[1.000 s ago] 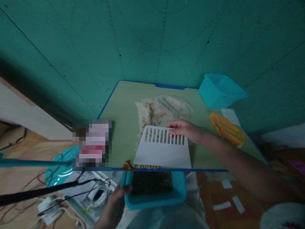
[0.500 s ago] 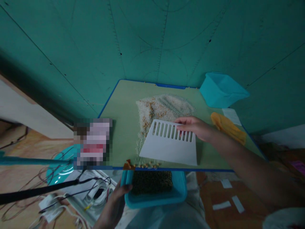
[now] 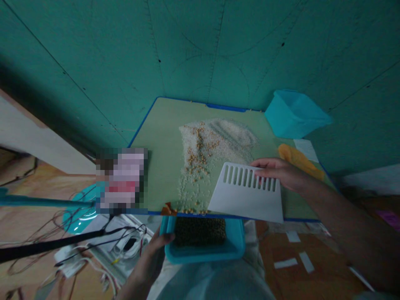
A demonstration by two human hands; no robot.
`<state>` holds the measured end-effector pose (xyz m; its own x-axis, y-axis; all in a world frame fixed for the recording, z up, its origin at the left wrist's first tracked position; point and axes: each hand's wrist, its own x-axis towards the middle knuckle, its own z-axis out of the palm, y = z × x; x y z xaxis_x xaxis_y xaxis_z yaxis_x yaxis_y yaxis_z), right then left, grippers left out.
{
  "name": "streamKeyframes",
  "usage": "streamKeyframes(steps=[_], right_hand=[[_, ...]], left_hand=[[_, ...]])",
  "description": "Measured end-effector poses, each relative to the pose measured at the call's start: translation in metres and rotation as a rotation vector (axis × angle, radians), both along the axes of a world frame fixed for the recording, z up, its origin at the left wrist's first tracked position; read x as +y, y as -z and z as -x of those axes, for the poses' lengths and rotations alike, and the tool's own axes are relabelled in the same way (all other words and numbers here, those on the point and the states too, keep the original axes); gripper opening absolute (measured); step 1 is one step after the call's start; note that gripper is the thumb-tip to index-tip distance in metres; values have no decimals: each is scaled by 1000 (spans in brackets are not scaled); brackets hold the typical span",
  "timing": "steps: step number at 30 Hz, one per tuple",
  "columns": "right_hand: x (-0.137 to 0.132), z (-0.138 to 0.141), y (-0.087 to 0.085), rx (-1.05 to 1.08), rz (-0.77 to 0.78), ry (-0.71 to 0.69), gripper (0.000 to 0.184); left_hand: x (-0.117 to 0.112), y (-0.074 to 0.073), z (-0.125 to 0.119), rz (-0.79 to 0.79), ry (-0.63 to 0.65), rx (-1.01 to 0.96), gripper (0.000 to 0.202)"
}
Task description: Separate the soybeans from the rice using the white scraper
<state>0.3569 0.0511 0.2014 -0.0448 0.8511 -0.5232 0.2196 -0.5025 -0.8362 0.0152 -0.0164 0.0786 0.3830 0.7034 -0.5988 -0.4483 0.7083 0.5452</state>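
Note:
My right hand (image 3: pixel 275 173) is closed on the top slotted edge of a white slotted plastic scraper (image 3: pixel 246 204), which slants over the front edge of the small table. To its left and behind it lies a spread of white rice-like grains (image 3: pixel 231 133) mixed with yellow beans (image 3: pixel 198 156). Several yellow beans (image 3: pixel 190 211) sit along the front edge. Below that edge, my left hand (image 3: pixel 154 254) grips the left side of a turquoise tub (image 3: pixel 203 256). The tub contains a mass of small dark greenish-brown grains (image 3: pixel 200 231); its back rim is hidden under the table.
A turquoise bin (image 3: pixel 296 114) stands at the table's back right, near a yellow cloth (image 3: pixel 300 160) and a white sheet (image 3: pixel 306 149). A blurred-out pinkish item (image 3: pixel 125 179) is at the left edge. Cables and a power strip (image 3: pixel 70 256) lie on the floor at left.
My right hand has moved the scraper to the right and slightly nearer, uncovering loose grains and yellow beans where it was. My left hand stays on the tub.

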Motion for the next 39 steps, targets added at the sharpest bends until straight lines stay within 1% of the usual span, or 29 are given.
streamKeyframes(steps=[3,8,12,16,19,23,25,33,39], right_hand=[[0,0,0,5,-3,-9,26],[1,1,-1,25,-11,-2,25],[0,1,1,20,-6,-54,27],[-4,1,0,-7,-5,-83,27],[-6,1,-2,1,-17,-66,27],[-4,1,-3,19,-39,18,26],[-1,2,-2,18,-34,36,26],[3,1,4,53,-13,5,24],[-1,0,4,67,6,-20,23]], left_hand=[[0,0,1,-20,29,-21,31],[-2,2,1,-31,4,-44,31],[-3,4,1,-27,6,-48,31],[-4,3,1,-28,-12,-47,31],[-4,2,1,-34,-12,-52,31],[-3,4,1,-27,-4,-50,32],[-2,4,1,-25,-2,-52,34],[-3,-1,-1,-39,9,-21,30],[-1,1,-1,-30,25,-36,32]])
